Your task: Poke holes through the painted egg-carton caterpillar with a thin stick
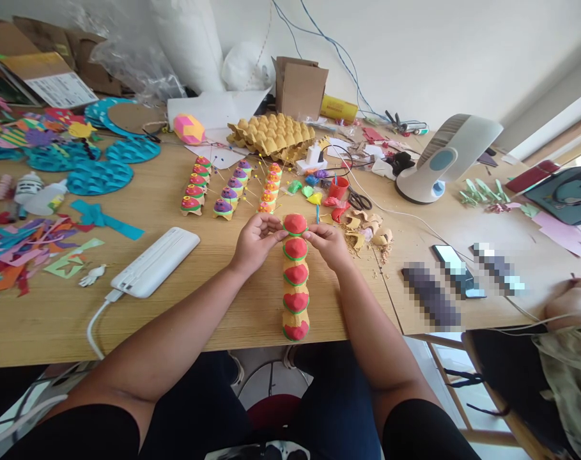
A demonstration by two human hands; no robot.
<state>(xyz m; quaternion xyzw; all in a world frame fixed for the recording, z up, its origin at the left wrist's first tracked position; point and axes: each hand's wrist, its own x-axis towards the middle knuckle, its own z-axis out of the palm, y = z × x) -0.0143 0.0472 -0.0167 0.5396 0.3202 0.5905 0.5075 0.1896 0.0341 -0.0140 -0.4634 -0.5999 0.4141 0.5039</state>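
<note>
An egg-carton strip (296,276) lies lengthwise in front of me, its near end by the table edge. Red clay caps with green rims cover its bumps. My left hand (261,239) is closed, thumb and fingers against the left side of the farthest bump. On the opposite side, the thumb and fingers of my right hand (329,243) pinch the same bump. Beyond my hands stand three decorated egg-carton strips: a red one (195,185), a purple one (232,188) and an orange one (271,187), with pins sticking out around them.
A white power bank (156,262) with a cable lies left. Colored clay lumps (314,197), black scissors (360,199) and torn carton scraps (367,230) are beyond my right hand. Egg trays (271,135) and a white fan (443,160) stand farther back. Another person sits at right.
</note>
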